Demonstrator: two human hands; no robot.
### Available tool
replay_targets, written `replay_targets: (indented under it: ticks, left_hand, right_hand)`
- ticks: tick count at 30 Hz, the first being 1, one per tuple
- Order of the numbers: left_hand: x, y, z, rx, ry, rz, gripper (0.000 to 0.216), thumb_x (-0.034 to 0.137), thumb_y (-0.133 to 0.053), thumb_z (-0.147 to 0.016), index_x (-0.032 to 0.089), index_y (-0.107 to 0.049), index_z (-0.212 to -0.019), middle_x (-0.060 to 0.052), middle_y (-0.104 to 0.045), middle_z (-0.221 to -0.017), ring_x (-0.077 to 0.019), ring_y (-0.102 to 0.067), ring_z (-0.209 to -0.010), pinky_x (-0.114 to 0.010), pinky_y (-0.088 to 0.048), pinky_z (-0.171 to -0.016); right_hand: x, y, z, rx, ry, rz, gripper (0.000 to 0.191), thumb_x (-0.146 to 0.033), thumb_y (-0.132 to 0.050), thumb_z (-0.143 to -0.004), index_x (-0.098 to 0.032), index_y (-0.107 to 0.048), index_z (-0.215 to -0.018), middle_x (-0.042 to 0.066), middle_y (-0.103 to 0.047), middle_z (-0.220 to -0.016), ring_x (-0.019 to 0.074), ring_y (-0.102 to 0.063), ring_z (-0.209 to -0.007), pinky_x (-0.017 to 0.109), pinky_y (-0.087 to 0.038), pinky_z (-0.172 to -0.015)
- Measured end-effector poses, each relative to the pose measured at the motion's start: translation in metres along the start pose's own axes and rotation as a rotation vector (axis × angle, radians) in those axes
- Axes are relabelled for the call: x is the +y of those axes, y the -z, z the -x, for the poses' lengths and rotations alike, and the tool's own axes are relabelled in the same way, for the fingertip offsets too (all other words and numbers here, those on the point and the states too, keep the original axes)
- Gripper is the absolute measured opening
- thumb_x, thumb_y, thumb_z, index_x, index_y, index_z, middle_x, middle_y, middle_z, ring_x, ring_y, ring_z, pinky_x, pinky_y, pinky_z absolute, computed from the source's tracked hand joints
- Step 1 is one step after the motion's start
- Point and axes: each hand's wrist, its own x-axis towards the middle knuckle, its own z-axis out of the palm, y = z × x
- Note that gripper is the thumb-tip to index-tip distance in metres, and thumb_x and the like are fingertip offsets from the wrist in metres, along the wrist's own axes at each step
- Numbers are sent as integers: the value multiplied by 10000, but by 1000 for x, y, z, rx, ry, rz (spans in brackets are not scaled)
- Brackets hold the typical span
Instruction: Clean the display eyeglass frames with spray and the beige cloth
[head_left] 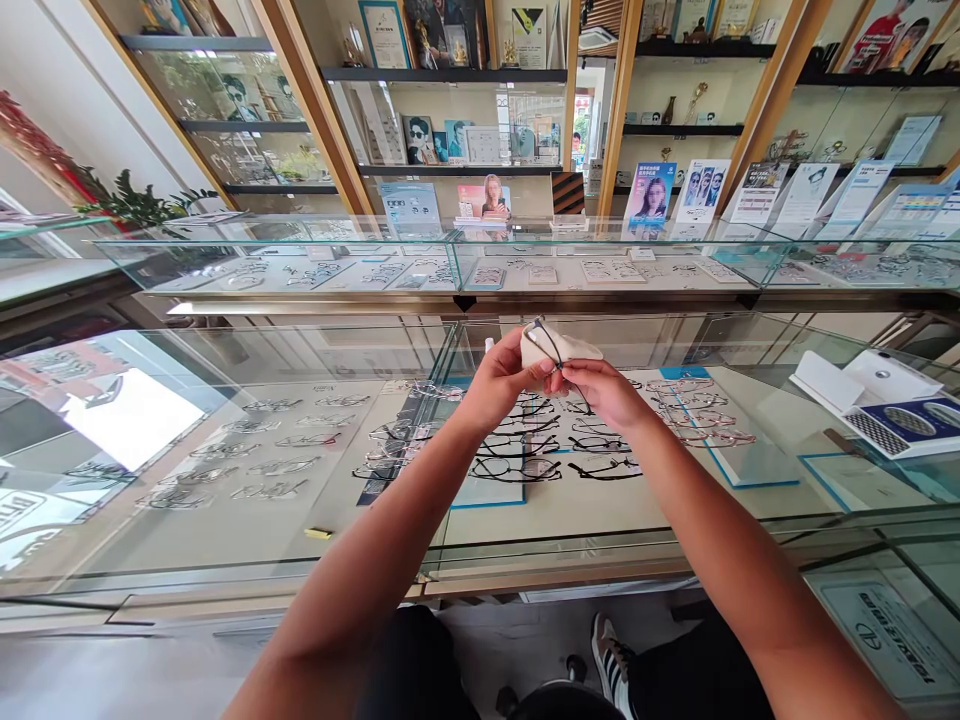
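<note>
Above the glass counter, a pair of dark thin-framed eyeglasses (541,340) is held up between my two hands. My left hand (496,388) is closed around the left side of the frame, with its thumb reaching toward the middle. From the right, the fingers of my right hand (606,392) pinch the frame near its centre. A pale cloth (576,348) lies against the eyeglasses and spreads toward the right fingers. How much of the cloth each hand grips is hidden. Rows of eyeglasses (517,468) lie beneath my hands inside the counter.
A glass display counter (375,545) stretches in front of me. An open white box (877,395) sits at its right, and a small yellow object (318,533) lies near the front. Farther back stands another glass case (450,262) with signs on top. My shoe (611,660) shows below.
</note>
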Motion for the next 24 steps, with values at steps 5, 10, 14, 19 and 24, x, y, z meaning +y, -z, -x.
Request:
replay_targets:
  ticks: [5, 10, 14, 19, 24]
  left_hand:
    - [-1, -6, 3, 72, -18, -47, 477, 527, -1003, -853, 210, -667, -975, 7, -722, -657, -168, -691, -577, -282, -552, -575]
    - [-2, -11, 5, 159, -105, -109, 519, 656, -864, -968, 223, -607, -843, 7, -680, -562, -147, -612, -484, -274, -461, -514]
    - [-2, -7, 2, 201, -132, -167, 599, 768, -801, -968, 220, -637, -789, 9, -642, -573, -144, -573, -507, -296, -452, -533]
    - [-7, 2, -6, 193, -74, -58, 602, 777, -832, -933, 222, -658, -782, 0, -637, -672, -162, -627, -663, -305, -520, -642]
    - [-11, 4, -11, 201, -39, 47, 632, 807, -895, -837, 205, -704, -859, -10, -693, -761, -192, -697, -803, -309, -567, -737]
  right_hand:
    - [8, -3, 0, -40, -1, -22, 337, -522, -798, -920, -214, -811, -784, 52, -748, -894, 223, -643, -935, 361, -482, -879]
    - [8, -7, 2, -106, -5, -16, 368, -547, -777, -962, -213, -826, -814, 54, -754, -892, 223, -674, -956, 357, -495, -914]
    - [4, -7, 3, -84, -13, 12, 391, -579, -804, -938, -222, -817, -781, 60, -778, -894, 243, -701, -978, 374, -510, -943]
    - [-1, -7, 1, -15, 36, -29, 351, -550, -814, -909, -228, -823, -769, 54, -757, -864, 248, -710, -975, 377, -519, -932]
    - [-10, 0, 1, 71, 80, -98, 334, -582, -829, -886, -252, -808, -836, 78, -779, -989, 274, -707, -1057, 421, -554, -990]
